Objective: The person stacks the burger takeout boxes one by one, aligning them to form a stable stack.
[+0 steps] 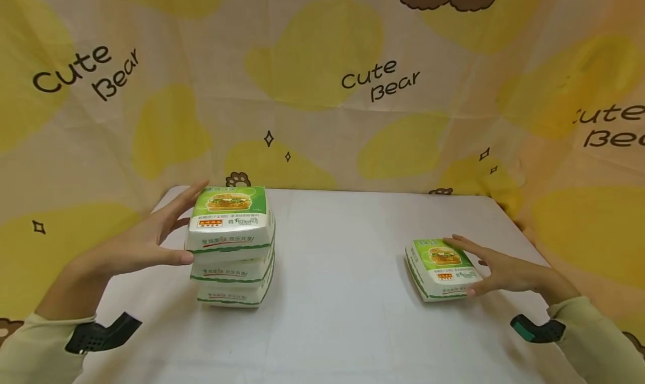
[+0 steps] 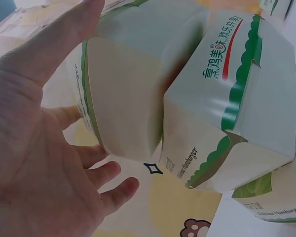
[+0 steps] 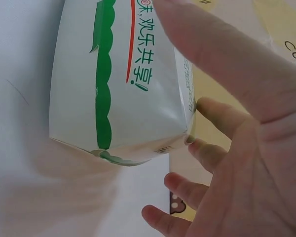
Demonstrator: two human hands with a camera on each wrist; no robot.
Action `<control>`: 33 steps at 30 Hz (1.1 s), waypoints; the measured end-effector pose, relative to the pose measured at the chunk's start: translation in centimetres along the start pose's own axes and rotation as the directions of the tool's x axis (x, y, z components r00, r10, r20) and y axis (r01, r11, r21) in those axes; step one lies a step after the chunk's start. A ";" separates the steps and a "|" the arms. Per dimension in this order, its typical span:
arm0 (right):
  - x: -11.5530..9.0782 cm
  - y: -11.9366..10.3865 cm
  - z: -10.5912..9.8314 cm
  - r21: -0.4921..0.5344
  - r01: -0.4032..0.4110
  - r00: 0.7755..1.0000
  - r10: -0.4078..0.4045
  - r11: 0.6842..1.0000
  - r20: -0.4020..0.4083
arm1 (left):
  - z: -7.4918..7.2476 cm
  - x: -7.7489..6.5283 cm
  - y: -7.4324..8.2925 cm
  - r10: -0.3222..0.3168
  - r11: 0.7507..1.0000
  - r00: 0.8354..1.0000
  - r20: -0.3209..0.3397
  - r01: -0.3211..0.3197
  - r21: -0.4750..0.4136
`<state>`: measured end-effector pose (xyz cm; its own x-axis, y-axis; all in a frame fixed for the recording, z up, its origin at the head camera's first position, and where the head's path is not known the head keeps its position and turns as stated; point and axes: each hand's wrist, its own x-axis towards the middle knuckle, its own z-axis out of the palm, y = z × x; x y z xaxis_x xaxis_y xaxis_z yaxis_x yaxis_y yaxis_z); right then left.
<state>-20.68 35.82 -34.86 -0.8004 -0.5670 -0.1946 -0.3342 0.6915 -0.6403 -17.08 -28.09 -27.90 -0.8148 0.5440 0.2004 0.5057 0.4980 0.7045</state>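
On the table's left side stands a stack of three hamburger boxes, green and white with a burger picture on top. My left hand [image 1: 138, 238] spans the left side of the top hamburger box [image 1: 229, 221], thumb at the front and fingers at the back. Beneath it sit the middle box [image 1: 232, 271] and the bottom box [image 1: 229, 296]. A gap shows between the upper boxes in the left wrist view. To the right, my right hand [image 1: 511, 272] pinches a single hamburger box [image 1: 440, 266] by its front and back sides; it appears low at the table surface.
The white table [image 1: 332, 317] runs between the stack and the single box. Behind it hangs a yellow patterned cloth [image 1: 312, 54] with "Cute Bear" lettering. Dark bands [image 1: 103, 336] sit at both sleeve cuffs.
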 end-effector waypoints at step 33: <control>1.0 0.6 1.2 0.012 0.003 0.992 -0.002 1.000 -0.123 | -0.7 -0.4 -1.3 -0.010 1.000 1.000 0.030 0.011 -0.015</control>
<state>-21.08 35.12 -36.35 -0.8550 -0.5088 -0.1002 -0.3311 0.6843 -0.6497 -17.58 -29.44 -28.47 -0.8113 0.5584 0.1728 0.4926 0.4938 0.7166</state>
